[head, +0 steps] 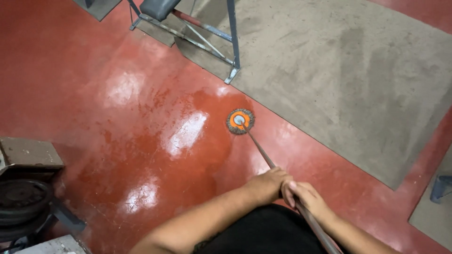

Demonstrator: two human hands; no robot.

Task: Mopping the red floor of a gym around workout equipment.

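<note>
Head view, looking down: left hand (pixel 267 184) closed around mop handle (pixel 263 153), right hand (pixel 308 200) clenched on the same handle just behind, the two touching. Handle ran far-left to round mop head (pixel 240 121), orange centre, grey strands, pressed flat on wet red floor (pixel 141 141) just near the grey mat (pixel 358 80). Seemingly mid-stroke of mopping; next push probably called for steady downward pressure, steering clear of the mat edge and metal frame leg (pixel 233 56). Weight plates (pixel 21 202) at near left.
</note>
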